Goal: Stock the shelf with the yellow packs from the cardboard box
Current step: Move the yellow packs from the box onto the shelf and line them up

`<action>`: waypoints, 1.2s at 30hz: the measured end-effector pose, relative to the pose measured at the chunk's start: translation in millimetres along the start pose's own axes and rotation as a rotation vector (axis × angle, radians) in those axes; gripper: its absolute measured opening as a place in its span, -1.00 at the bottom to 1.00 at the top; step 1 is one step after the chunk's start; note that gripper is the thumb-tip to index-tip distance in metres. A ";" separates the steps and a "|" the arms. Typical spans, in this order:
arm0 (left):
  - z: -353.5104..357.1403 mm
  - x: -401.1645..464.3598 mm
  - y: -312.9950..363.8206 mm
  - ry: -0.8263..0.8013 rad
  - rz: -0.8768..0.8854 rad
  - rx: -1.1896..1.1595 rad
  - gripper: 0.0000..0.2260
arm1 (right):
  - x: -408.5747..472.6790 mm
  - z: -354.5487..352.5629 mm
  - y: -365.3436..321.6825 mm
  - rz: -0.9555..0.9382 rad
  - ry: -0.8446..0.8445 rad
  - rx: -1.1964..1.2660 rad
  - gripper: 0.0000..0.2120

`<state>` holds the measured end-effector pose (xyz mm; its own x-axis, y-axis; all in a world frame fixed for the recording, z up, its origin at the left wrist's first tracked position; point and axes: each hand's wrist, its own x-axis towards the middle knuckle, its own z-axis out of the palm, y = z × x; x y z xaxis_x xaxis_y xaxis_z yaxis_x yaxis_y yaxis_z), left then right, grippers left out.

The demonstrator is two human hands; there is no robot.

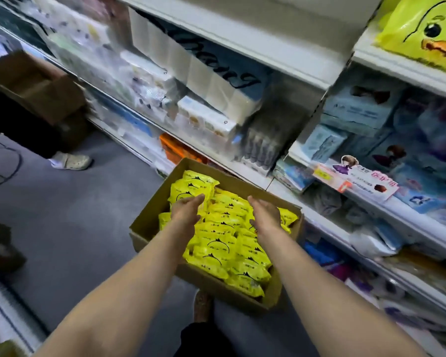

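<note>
Many glossy yellow packs (224,238) fill the cardboard box (150,222); both hands' grip spread, empty.

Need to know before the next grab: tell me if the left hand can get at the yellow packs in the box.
Probably yes. The left hand hovers open right over the yellow packs, the box has no lid on, and nothing lies between.

Location type: retail shop aisle. Indicators: tiered white shelving (281,60) stocked with wrapped tissue packs (206,119) and boxed face masks (361,109); a price label strip (355,180) on a shelf edge; an open cardboard box (150,222) of stock on the grey floor (62,215).
</note>
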<state>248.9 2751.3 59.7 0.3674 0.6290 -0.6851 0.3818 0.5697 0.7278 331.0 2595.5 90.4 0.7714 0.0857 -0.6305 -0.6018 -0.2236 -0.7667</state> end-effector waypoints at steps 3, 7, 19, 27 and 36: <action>-12.0 52.0 4.4 0.040 -0.020 0.055 -0.62 | 24.9 34.4 10.6 0.064 0.037 -0.041 -0.59; -21.7 101.8 4.0 0.077 -0.056 0.132 -0.59 | 55.4 72.8 23.1 0.124 0.017 -0.093 -0.67; -34.9 198.6 -15.2 -0.017 0.001 0.386 -0.34 | 131.0 155.1 47.5 0.265 -0.142 -0.213 -0.84; -42.7 233.8 -40.7 -0.086 0.076 0.616 -0.36 | 167.5 176.3 77.2 0.279 -0.254 -0.237 -0.45; -52.9 237.4 -68.0 -0.132 0.026 0.611 -0.38 | 166.3 154.1 86.1 0.312 -0.239 -0.246 -0.44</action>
<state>265.3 2889.9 -150.8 0.4698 0.5454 -0.6941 0.7731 0.1253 0.6217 375.6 2740.2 -99.1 0.4742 0.1925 -0.8591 -0.7088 -0.4953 -0.5023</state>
